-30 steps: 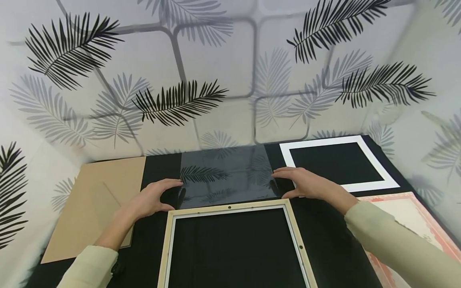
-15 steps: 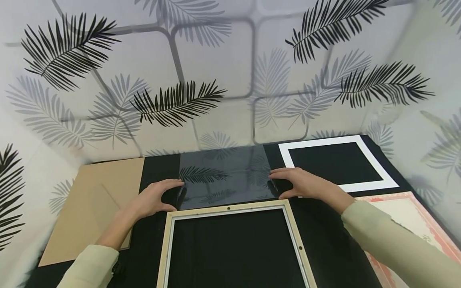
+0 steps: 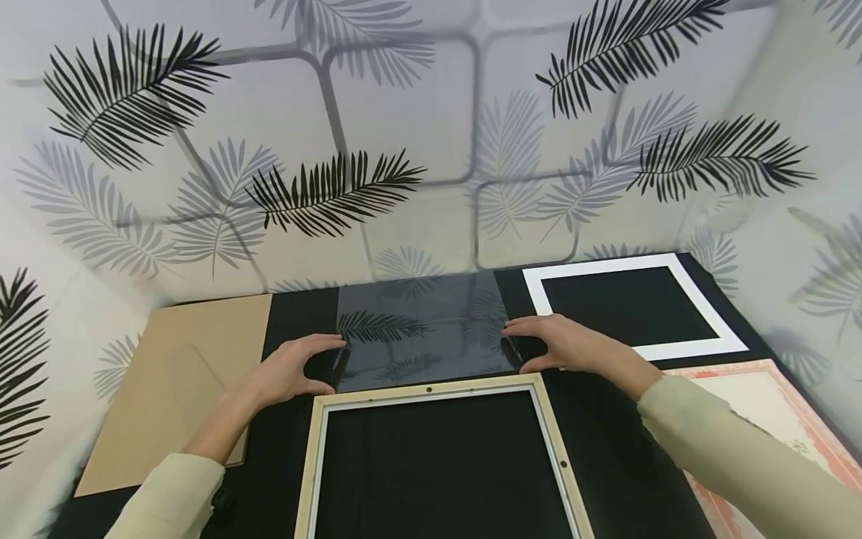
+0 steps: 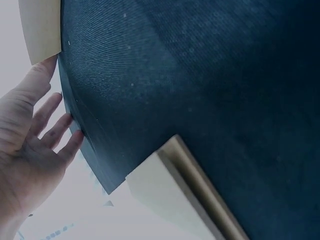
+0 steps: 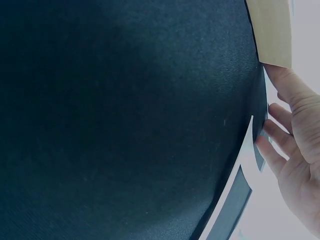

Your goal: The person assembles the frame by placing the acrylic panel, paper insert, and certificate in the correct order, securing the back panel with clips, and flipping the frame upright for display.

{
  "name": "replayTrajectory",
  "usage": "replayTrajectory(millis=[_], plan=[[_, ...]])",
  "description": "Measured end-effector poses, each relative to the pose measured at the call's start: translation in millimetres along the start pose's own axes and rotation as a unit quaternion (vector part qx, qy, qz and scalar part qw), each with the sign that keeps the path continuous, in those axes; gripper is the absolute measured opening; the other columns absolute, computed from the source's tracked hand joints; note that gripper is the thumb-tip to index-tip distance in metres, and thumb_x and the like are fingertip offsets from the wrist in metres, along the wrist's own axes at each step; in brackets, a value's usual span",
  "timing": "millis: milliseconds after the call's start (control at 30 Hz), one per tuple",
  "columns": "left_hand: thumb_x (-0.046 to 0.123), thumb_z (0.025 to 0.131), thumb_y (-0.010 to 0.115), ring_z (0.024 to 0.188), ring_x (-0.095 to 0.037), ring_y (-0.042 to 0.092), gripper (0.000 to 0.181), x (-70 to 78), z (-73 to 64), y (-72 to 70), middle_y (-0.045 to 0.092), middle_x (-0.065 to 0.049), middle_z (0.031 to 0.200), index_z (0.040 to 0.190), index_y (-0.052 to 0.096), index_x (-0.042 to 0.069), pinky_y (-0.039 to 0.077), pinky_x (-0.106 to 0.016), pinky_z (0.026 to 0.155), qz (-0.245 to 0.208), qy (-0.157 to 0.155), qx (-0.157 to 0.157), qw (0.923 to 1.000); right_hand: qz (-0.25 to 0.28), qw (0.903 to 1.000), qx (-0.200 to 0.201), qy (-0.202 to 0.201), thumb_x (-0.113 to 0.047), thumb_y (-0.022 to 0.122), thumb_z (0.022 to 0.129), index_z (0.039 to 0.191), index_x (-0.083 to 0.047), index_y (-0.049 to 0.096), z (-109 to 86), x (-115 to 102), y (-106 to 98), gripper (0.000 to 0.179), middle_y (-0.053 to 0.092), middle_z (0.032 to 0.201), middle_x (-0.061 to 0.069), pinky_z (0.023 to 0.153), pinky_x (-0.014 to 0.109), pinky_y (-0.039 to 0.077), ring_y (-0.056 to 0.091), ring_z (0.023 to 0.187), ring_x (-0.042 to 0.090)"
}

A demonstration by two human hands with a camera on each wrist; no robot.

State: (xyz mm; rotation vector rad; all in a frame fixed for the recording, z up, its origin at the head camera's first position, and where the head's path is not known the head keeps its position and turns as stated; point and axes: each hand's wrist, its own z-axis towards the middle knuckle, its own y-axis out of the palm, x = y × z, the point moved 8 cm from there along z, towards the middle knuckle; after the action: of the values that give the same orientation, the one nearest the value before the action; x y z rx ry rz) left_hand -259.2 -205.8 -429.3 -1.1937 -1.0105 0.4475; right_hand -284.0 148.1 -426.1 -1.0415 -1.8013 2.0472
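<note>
In the head view, a clear, glossy sheet lies on the black cloth and mirrors the leaf-patterned backdrop. My left hand is at its left edge, fingertips touching it and thumb set apart near the frame's corner. At the right edge, my right hand has the same spread pose. Directly in front of the sheet lies a pale cream picture frame, its inside showing black. Both wrist views show the left hand and right hand with thumbs near the frame's corners; the sheet is hard to make out there.
A tan board lies at the left, partly behind my left forearm. At the back right is a white mat border. A pink-bordered sheet lies at the right, partly under my right sleeve. A patterned fabric backdrop rises behind.
Both hands have shifted very slightly inward along the sheet's sides. The sheet, frame and other pieces look unmoved.
</note>
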Motion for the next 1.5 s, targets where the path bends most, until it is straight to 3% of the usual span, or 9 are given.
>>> replayTrajectory(millis=[833,1167,1500], plan=[[0.033,0.076,0.078,0.124,-0.035,0.041,0.07,2.5,-1.5,2.3,0.042,-0.015,0.139,0.132,0.051,-0.001,0.038,-0.049,0.096,0.041,0.018,-0.011,0.9989,-0.039,0.9992,0.01,-0.006,-0.038,0.073,0.08,0.129,-0.004,0.055,3.0,3.1,0.7,0.062,0.051,0.132,0.012,0.089,0.043,0.045,0.055,0.112,0.026],[0.034,0.076,0.077,0.125,-0.035,0.04,0.073,-1.0,-2.2,2.3,0.042,-0.015,0.14,0.133,0.049,-0.002,0.038,-0.049,0.096,0.041,0.016,-0.016,0.9989,-0.039,0.9992,0.004,-0.005,-0.044,0.073,0.078,0.13,-0.004,0.055,4.5,5.0,1.0,0.068,0.053,0.13,0.01,0.088,0.04,0.047,0.055,0.112,0.025],[0.033,0.075,0.078,0.126,-0.035,0.039,0.075,-3.1,-0.9,3.4,0.041,-0.014,0.141,0.135,0.047,-0.001,0.037,-0.049,0.096,0.038,0.012,-0.026,0.9989,-0.082,0.9962,0.001,-0.028,-0.039,0.072,0.081,0.128,-0.004,0.056,6.6,-0.9,0.8,0.061,0.056,0.126,0.009,0.085,0.036,0.049,0.058,0.107,0.022]])
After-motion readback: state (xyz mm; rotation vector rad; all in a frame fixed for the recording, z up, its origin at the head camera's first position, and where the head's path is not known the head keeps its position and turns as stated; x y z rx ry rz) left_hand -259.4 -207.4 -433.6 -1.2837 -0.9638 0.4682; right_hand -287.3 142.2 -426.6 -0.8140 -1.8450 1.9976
